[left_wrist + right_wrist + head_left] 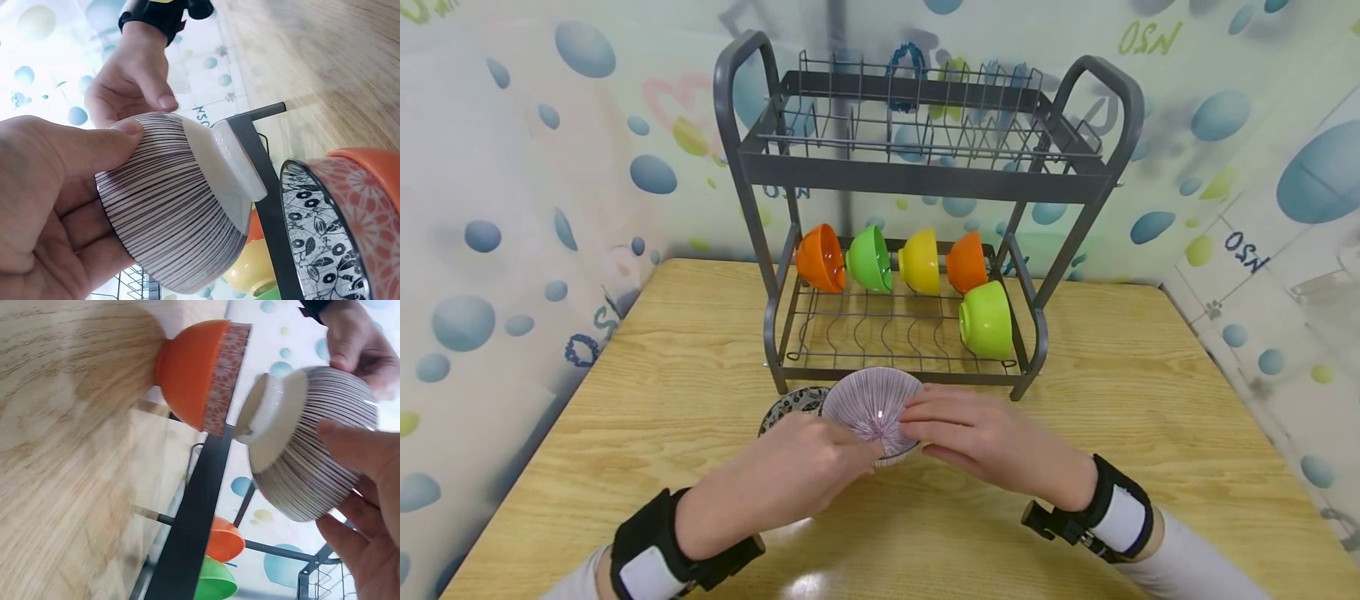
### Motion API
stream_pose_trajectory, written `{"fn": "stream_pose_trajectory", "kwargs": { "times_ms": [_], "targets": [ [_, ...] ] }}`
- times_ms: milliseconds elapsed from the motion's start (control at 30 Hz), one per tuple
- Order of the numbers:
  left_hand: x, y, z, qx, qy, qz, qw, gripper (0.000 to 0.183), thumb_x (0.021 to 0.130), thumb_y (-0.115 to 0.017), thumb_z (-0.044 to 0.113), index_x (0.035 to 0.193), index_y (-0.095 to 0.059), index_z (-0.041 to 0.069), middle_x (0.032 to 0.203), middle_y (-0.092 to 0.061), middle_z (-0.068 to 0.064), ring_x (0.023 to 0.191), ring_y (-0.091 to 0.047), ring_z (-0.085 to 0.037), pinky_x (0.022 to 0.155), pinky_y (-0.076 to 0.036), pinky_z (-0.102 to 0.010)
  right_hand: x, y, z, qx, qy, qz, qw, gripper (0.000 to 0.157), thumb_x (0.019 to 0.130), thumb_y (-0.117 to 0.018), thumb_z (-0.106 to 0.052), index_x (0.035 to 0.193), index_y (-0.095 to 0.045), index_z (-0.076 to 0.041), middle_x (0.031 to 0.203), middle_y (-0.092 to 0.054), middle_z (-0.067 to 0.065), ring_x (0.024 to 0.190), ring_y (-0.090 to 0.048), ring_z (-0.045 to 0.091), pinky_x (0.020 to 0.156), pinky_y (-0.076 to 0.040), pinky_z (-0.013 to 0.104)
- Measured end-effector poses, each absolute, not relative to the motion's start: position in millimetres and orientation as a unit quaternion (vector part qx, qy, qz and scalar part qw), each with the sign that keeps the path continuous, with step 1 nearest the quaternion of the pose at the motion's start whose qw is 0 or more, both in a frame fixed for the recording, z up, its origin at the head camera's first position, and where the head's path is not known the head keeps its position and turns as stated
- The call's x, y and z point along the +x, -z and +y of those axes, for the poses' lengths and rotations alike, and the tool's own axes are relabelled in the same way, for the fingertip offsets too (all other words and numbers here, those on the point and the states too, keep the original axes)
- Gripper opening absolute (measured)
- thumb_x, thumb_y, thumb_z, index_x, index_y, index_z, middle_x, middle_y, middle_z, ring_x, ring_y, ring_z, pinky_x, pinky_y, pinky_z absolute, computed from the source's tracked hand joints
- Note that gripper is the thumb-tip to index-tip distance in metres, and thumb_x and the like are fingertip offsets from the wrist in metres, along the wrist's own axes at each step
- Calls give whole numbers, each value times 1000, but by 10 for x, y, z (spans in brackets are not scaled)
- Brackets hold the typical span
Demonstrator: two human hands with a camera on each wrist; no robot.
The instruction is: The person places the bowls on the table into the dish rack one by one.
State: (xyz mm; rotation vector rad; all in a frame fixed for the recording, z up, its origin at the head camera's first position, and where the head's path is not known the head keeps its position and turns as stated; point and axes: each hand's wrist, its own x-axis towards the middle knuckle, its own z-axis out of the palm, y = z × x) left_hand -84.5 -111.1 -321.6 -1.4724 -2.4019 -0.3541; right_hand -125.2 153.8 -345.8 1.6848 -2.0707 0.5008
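From above, a person's two hands hold a striped bowl [865, 398] between them, in front of a dark dish rack [925, 177]. Taking the bowl as the clock's centre, the left hand [790, 471] comes in from seven o'clock and the right hand [988, 437] from four; both touch it, so neither is nearer. Each grips it partly closed, thumb against the outer wall, fingers at the rim. Being round, the bowl has no long axis; it tilts, its opening turned toward the wearer. The rack stands at twelve o'clock, just beyond. A floral-lined bowl [793, 402] sits close by at ten. On the rack's lower tier, a lime bowl [988, 321] rests at two o'clock, and four smaller orange, green and yellow bowls [920, 262] line the back. The table [1150, 417] is glossy wood grain; spotted, pale wall coverings [535, 275] surround it.
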Motion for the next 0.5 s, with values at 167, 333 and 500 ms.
{"fn": "stream_pose_trajectory", "kwargs": {
  "times_ms": [167,333,500],
  "targets": [
    [-844,3210,-1104,-520,118,-833,149,17,87,-74,14,76,-62,20,64,-61,15,54,-48,5,50,-37,-7,-1261,3486,1498,609,-163,-743,223,18,89,-71,-9,108,-72,-8,108,-74,1,105,-69,14,100,-54,36],
    [-859,3230,-1129,-529,102,-827,163,21,85,-76,15,75,-58,19,60,-53,16,53,-41,4,48,-34,-9,-1265,3482,1481,617,-145,-738,232,14,91,-67,-8,104,-72,-9,105,-75,0,101,-70,13,97,-55,31],
    [-910,3239,-1216,-524,155,-812,205,12,85,-77,20,93,-71,13,78,-71,9,69,-64,-1,63,-54,-14,-1293,3463,1455,618,-145,-733,243,12,91,-67,-7,102,-72,-7,102,-76,1,98,-72,13,95,-56,31]
  ]
}}
